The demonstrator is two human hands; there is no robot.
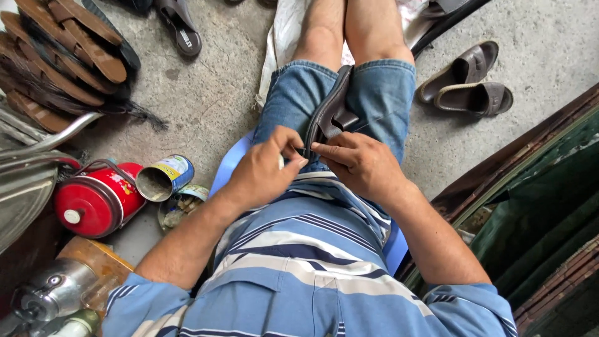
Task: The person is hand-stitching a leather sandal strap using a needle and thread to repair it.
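Standing on edge between the knees so it stays put, a dark brown sandal (331,112) is pinched at its near end by the left hand (265,168) and right hand (359,163), with a red pot (97,200) and tin can (163,177) nearby.

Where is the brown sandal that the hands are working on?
The brown sandal stands clamped between the knees, centre of the head view, both hands at its near end.
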